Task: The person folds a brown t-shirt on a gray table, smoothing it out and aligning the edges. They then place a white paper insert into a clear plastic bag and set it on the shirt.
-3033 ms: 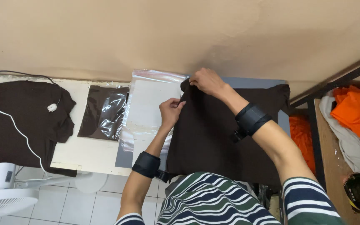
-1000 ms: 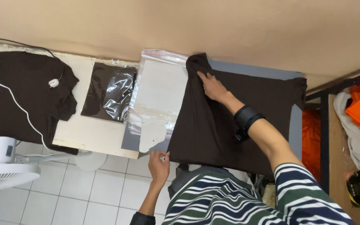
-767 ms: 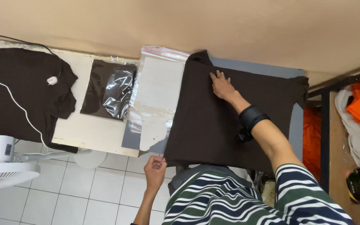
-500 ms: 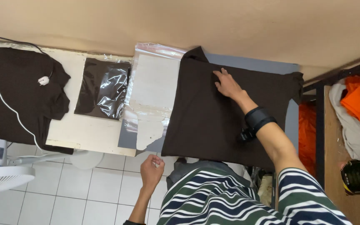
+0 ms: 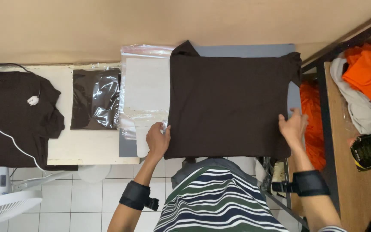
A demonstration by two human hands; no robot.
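A dark brown shirt (image 5: 228, 103) lies flat on a grey board (image 5: 245, 50) in front of me. My left hand (image 5: 157, 139) pinches the shirt's lower left corner. At the lower right edge of the shirt, my right hand (image 5: 293, 124) grips the cloth with the fingers curled over it. A clear plastic bag (image 5: 144, 92) lies flat just left of the shirt, partly under its edge.
A bagged dark shirt (image 5: 95, 99) and a loose pile of dark shirts (image 5: 16, 111) with a white cable lie on the white table at left. A white fan (image 5: 1, 197) stands on the tiled floor. Orange and grey cloth (image 5: 361, 81) fills the shelf at right.
My right hand slid from the shirt's upper middle to its lower right edge. My left hand rose from below the table to the lower left corner. The shirt now lies flatter.
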